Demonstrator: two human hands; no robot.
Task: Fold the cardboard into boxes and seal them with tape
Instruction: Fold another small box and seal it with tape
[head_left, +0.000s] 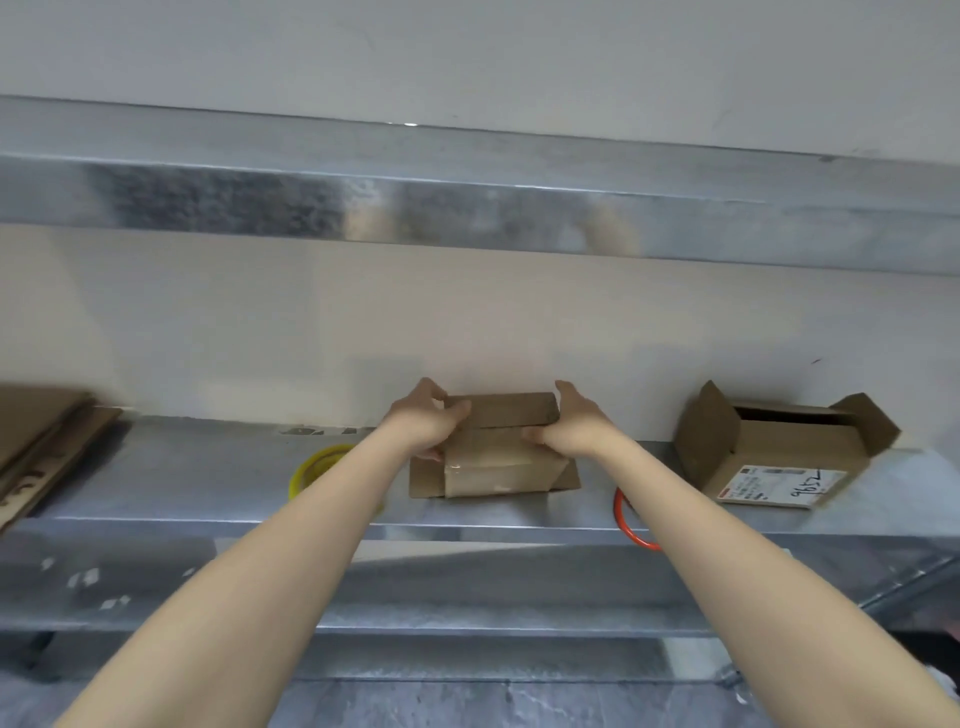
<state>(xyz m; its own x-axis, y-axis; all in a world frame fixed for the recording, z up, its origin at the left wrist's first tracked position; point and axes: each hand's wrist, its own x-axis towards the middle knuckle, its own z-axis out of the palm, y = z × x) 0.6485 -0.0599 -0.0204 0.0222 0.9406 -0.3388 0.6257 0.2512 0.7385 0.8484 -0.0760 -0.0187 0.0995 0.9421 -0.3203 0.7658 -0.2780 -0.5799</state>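
Our left hand (427, 422) grips the left end of a small brown cardboard box (498, 460), fingers curled over its upper edge and thumb laid across the top. Our right hand (570, 422) clasps the opposite end, its thumb pressed against the near face and its fingers wrapped round the far side, where we cannot see them. The box sits between the two hands on a grey galvanised metal shelf (208, 483), about midway along it and close to the pale back wall. Its top flap is folded down, its short side flaps splay out flat on the shelf at either end, and a glossy patch shows on its near face. Just left of the box, partly hidden behind our left forearm, lies a yellow roll of tape (310, 466). Just right of it, at the shelf's front edge beside our right forearm, we see part of a red-orange ring (626, 522); whether it is tape we cannot tell. Further right stands a brown cardboard box with a white printed label (779, 457), its top flaps raised. At the shelf's left end rests a stack of flat brown cardboard sheets (41, 441).
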